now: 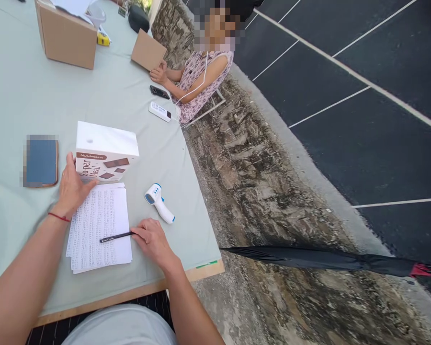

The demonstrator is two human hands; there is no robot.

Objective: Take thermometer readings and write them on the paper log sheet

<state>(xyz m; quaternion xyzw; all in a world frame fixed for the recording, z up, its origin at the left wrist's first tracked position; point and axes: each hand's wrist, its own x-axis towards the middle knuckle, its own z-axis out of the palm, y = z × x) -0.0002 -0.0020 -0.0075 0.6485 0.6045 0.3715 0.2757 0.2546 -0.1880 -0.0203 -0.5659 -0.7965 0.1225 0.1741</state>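
Paperwork under way on the desk (28, 86): right hand (153, 239) with fingers pinched on the black pen (115, 236) across the printed sheets (98, 225), left hand (72, 184) flat, fingers spread against the white box (106, 151) just behind the sheets, pen tip next needing a steady line.

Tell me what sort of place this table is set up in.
Likely an outdoor check-in or screening table beside a car park: dark asphalt with white painted bay lines, a pale green cloth-covered table, a white and blue handheld infrared thermometer, and a stack of printed list sheets.
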